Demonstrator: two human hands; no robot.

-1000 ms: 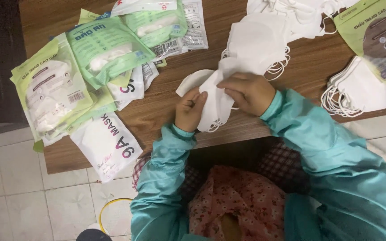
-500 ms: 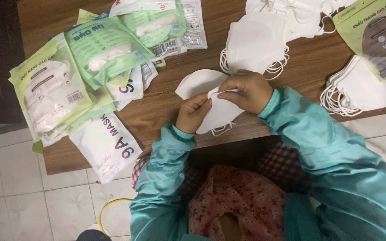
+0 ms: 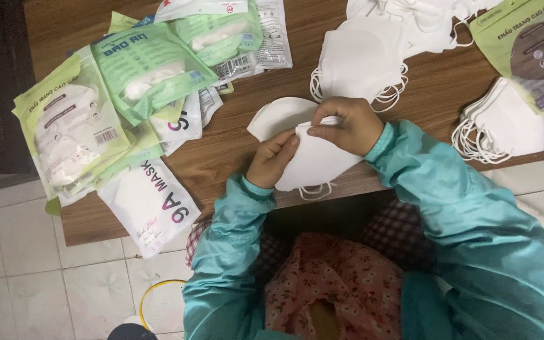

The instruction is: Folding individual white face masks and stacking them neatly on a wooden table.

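Observation:
My left hand (image 3: 273, 158) and my right hand (image 3: 347, 125) both grip a stack of white folded face masks (image 3: 320, 165) at the near edge of the wooden table (image 3: 234, 145). The left hand pinches the stack's left side. Fingers of the right hand pinch its upper edge. One white mask (image 3: 278, 116) lies flat just behind the stack. Ear loops hang from under the stack over the table edge. Both arms wear teal sleeves.
Green and clear packets of masks (image 3: 146, 69) lie piled at the left, one white packet (image 3: 152, 204) near the front edge. Loose white mask piles sit at the back (image 3: 357, 66) and right (image 3: 505, 123). A green packet (image 3: 530, 44) is at the far right. Tiled floor lies below.
The stack of masks has been flattened and turned from a bunched shape to a neat folded wedge. The right hand shifted from covering it to pinching its top edge.

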